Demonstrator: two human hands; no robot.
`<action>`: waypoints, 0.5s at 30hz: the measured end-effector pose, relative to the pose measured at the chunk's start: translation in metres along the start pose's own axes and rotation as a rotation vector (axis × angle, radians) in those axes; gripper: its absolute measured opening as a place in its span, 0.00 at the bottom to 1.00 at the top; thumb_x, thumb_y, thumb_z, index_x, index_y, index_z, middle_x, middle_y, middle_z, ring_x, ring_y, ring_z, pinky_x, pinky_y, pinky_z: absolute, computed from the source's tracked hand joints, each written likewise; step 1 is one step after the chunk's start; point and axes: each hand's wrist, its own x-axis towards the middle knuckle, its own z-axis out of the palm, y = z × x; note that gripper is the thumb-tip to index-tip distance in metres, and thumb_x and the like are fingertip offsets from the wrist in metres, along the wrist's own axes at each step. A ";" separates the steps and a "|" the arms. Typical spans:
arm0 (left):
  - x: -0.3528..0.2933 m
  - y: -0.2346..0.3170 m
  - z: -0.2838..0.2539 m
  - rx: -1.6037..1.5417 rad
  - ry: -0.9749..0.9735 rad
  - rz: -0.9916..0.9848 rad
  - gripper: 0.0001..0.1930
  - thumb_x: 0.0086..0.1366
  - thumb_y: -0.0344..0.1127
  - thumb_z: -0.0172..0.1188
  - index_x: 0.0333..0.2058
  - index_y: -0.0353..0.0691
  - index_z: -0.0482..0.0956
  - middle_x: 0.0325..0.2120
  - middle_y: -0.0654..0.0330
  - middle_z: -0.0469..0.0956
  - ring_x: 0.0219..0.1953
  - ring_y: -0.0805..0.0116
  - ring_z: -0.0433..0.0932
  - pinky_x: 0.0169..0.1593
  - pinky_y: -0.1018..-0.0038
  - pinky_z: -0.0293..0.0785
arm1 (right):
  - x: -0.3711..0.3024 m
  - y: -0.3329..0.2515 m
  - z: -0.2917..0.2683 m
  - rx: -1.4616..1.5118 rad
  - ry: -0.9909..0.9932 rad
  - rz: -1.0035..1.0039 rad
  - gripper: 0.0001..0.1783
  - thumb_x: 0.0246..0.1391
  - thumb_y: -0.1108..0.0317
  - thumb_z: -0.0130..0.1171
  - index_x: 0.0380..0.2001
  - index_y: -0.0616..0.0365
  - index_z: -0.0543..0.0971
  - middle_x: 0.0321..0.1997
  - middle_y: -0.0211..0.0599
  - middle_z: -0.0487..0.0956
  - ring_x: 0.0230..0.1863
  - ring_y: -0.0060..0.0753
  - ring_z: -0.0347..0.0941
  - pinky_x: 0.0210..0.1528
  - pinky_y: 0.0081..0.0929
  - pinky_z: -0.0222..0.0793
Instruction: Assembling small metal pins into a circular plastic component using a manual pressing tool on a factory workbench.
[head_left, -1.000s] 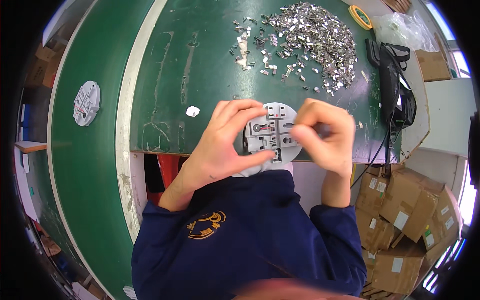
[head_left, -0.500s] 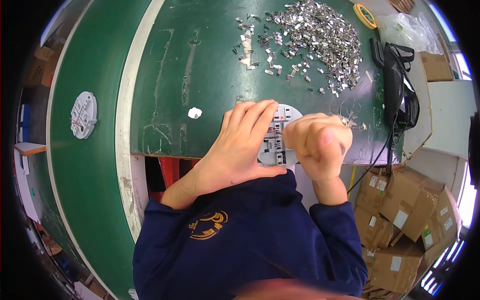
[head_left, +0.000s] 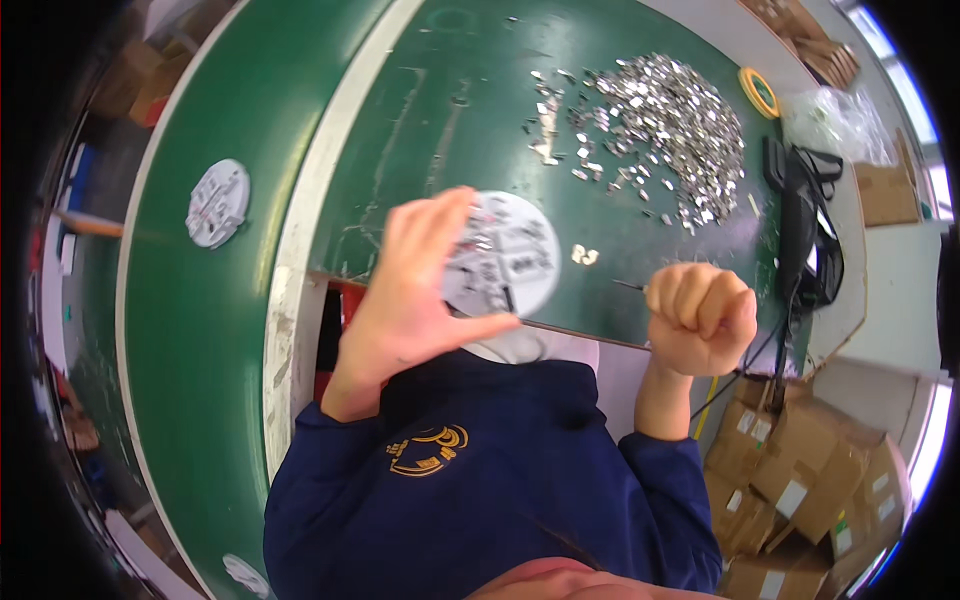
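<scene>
My left hand (head_left: 405,285) grips a round light-grey plastic base (head_left: 535,255) by its left side, thumb at the near edge and fingers at the far edge. Slots and dark metal parts show on its face, blurred by motion. To the right, my right hand (head_left: 700,320) is closed in a fist, apart from the base. A thin dark metal shaft (head_left: 628,285) sticks out of the fist toward the left; the fist hides the rest of that tool. Between the hands, small pale scraps (head_left: 585,256) lie on the green tabletop (head_left: 400,150).
A heap of small metal clips (head_left: 680,130) covers the far right of the table. A yellow tape roll (head_left: 758,92), a clear plastic bag (head_left: 835,125) and a black bag (head_left: 810,220) line the right edge. Another round base (head_left: 218,203) rests on the green belt (head_left: 190,340) at left. Cardboard boxes (head_left: 800,470) stand lower right.
My left hand has moved left with the round base, off its former spot. My right hand has drawn away to the right, exposing the tool's shaft. The whole view has shifted.
</scene>
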 end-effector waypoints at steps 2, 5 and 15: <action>-0.019 -0.004 -0.024 0.018 0.209 -0.248 0.50 0.40 0.38 0.81 0.64 0.35 0.67 0.60 0.47 0.67 0.60 0.50 0.67 0.64 0.61 0.65 | -0.003 0.001 -0.006 0.016 -0.016 0.013 0.27 0.66 0.64 0.45 0.11 0.53 0.57 0.10 0.29 0.57 0.12 0.23 0.47 0.15 0.26 0.43; -0.052 -0.010 -0.059 0.443 0.512 -0.549 0.48 0.43 0.39 0.80 0.63 0.34 0.67 0.58 0.44 0.69 0.58 0.49 0.69 0.62 0.62 0.67 | -0.008 0.002 -0.011 0.023 -0.029 0.044 0.27 0.66 0.64 0.45 0.11 0.54 0.57 0.10 0.30 0.58 0.12 0.23 0.48 0.15 0.26 0.43; -0.102 -0.073 -0.096 0.857 0.485 -1.140 0.45 0.62 0.61 0.60 0.67 0.32 0.59 0.67 0.32 0.55 0.71 0.34 0.50 0.70 0.39 0.42 | -0.009 -0.001 -0.011 -0.171 -0.045 0.174 0.25 0.67 0.67 0.45 0.13 0.51 0.57 0.11 0.26 0.57 0.11 0.19 0.45 0.14 0.23 0.43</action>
